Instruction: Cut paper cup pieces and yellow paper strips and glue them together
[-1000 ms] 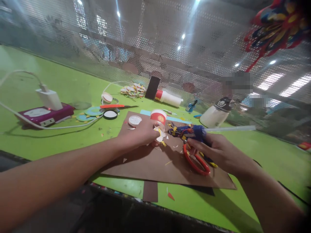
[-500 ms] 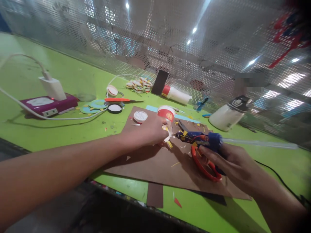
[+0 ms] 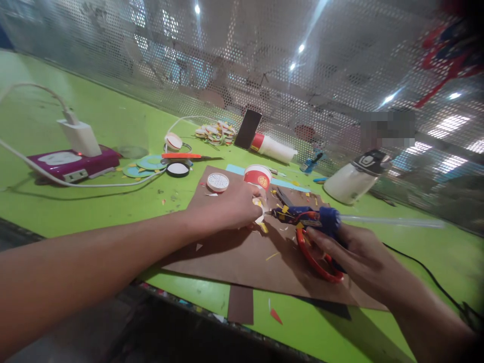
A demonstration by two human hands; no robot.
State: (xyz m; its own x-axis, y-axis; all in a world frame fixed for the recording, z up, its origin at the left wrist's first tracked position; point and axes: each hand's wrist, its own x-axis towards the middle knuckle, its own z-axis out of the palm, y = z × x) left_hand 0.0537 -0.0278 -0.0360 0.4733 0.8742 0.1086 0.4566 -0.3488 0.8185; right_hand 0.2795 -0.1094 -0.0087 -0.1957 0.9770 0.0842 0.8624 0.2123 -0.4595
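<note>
My left hand (image 3: 240, 204) is closed on a small white paper disc (image 3: 258, 210) with yellow bits at its edge, partly hidden by my fingers. In my right hand (image 3: 355, 252) is a blue hot glue gun (image 3: 310, 217), a long clear glue stick (image 3: 393, 221) sticking out of its back. Its nozzle points left and is at or very near the disc. Red-handled scissors (image 3: 315, 262) lie beneath the glue gun. Just behind my left hand stands a red and white paper cup (image 3: 257, 176). A round white piece (image 3: 218, 182) rests left of it.
Brown cardboard (image 3: 227, 257) with paper scraps covers part of the green table (image 3: 151, 201). A purple power strip (image 3: 75, 164) with a charger stands left. Behind are a phone (image 3: 248, 129), stacked cups (image 3: 274, 148), a craft knife (image 3: 181, 157) and a white bottle (image 3: 351, 179).
The glue gun in my right hand has moved slightly left, its nozzle closer to the disc. My left hand keeps its hold in nearly the same place.
</note>
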